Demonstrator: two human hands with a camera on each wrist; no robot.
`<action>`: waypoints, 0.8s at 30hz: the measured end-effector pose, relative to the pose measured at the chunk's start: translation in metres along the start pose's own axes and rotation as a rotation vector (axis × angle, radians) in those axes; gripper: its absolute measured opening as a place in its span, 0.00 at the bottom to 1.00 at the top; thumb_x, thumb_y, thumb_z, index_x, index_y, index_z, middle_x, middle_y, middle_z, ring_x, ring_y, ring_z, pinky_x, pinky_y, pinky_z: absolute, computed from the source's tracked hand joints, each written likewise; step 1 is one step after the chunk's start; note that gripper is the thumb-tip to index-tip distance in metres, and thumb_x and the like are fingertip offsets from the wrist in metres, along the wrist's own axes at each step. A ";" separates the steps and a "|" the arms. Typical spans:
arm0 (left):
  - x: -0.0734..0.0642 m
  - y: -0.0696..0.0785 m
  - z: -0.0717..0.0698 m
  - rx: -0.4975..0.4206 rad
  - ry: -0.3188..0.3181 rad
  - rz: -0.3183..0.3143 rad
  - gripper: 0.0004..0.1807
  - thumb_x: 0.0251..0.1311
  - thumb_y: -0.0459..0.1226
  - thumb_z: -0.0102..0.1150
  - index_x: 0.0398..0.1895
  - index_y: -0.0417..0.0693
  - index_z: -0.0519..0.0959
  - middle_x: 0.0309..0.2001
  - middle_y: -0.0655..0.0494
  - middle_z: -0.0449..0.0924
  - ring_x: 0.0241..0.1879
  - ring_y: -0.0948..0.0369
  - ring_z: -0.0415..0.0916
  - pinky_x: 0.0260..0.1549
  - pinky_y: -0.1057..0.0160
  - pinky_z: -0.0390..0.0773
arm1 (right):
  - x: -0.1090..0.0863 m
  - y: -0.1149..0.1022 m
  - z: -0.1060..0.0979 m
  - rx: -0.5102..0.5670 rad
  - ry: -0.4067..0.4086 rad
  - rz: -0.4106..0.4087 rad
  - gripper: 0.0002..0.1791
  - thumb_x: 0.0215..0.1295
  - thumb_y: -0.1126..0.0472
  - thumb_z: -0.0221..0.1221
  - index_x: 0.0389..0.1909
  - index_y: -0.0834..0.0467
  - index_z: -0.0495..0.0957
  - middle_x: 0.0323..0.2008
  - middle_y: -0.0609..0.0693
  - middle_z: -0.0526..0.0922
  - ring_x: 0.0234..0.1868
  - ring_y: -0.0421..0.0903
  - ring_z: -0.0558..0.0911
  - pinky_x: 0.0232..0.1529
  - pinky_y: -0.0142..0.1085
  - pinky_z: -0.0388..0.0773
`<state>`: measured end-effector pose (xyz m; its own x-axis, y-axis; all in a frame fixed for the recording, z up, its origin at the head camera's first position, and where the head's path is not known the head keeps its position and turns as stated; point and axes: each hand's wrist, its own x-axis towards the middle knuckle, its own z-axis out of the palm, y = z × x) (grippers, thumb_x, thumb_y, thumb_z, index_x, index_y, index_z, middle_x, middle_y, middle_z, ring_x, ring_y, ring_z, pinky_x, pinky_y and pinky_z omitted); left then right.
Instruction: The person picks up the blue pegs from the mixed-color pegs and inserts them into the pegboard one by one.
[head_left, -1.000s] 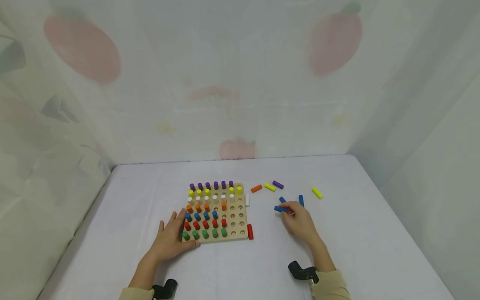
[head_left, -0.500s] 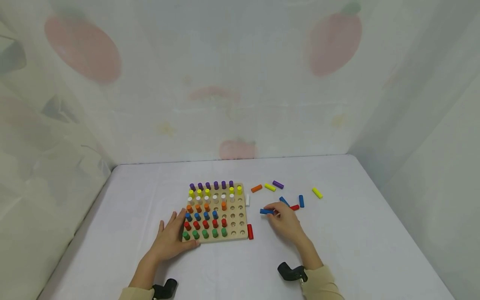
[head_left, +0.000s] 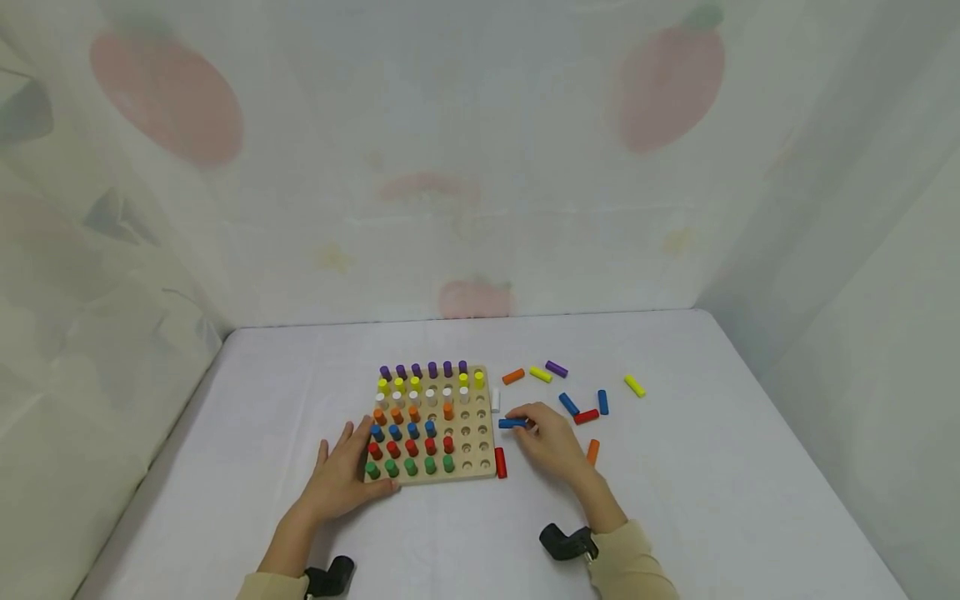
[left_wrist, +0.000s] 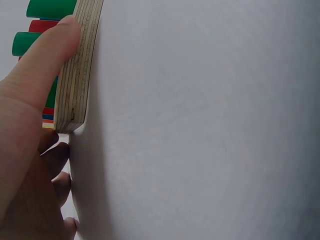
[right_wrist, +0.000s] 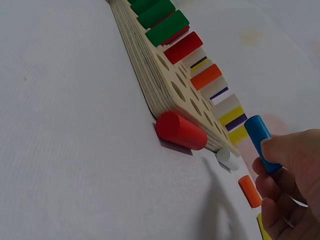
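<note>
Between thumb and fingers, my right hand (head_left: 553, 443) pinches a blue peg (right_wrist: 260, 140), just off the right edge of the wooden pegboard (head_left: 474, 457). My left hand (head_left: 341, 482) lies at the board's near left corner, fingers spread along its left side and thumb on the front edge, as the left wrist view also shows. Rows of green, red, blue, orange, white, yellow and purple pegs stand in the board. Bare holes show mostly on its right side. A red peg (right_wrist: 181, 131) lies against the board's right edge, with a white peg (head_left: 495, 400) farther back.
Loose pegs lie on the white table right of the board: an orange peg (head_left: 513, 377), a purple peg (head_left: 557, 369), a red peg (head_left: 587, 417), a blue peg (head_left: 603, 402) and a yellow peg (head_left: 634, 386), among others. Another orange peg (head_left: 593, 452) lies beside my right wrist.
My right hand has carried the blue peg leftward to the board's right edge, uncovering a red peg and an orange peg on the table. My left hand has stayed on the board.
</note>
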<state>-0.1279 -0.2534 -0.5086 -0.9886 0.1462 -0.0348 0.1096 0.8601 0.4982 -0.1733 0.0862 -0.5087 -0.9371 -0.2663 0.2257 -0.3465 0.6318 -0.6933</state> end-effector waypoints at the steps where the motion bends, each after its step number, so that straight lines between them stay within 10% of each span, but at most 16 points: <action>1: 0.000 0.000 0.000 0.000 0.001 0.001 0.63 0.34 0.63 0.68 0.71 0.42 0.50 0.69 0.41 0.54 0.69 0.40 0.43 0.61 0.32 0.34 | 0.001 -0.001 0.001 -0.001 -0.002 -0.013 0.10 0.59 0.62 0.60 0.42 0.50 0.79 0.34 0.40 0.77 0.34 0.35 0.73 0.37 0.27 0.76; 24: 0.002 -0.002 0.001 -0.005 -0.009 -0.006 0.64 0.32 0.65 0.67 0.71 0.42 0.50 0.70 0.42 0.53 0.70 0.41 0.43 0.61 0.32 0.34 | 0.017 -0.023 0.015 0.040 -0.018 0.008 0.09 0.59 0.59 0.60 0.41 0.51 0.75 0.33 0.40 0.74 0.33 0.37 0.71 0.32 0.26 0.73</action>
<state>-0.1296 -0.2543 -0.5105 -0.9884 0.1451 -0.0452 0.1030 0.8585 0.5023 -0.1805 0.0562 -0.4992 -0.9388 -0.2748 0.2078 -0.3368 0.6044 -0.7220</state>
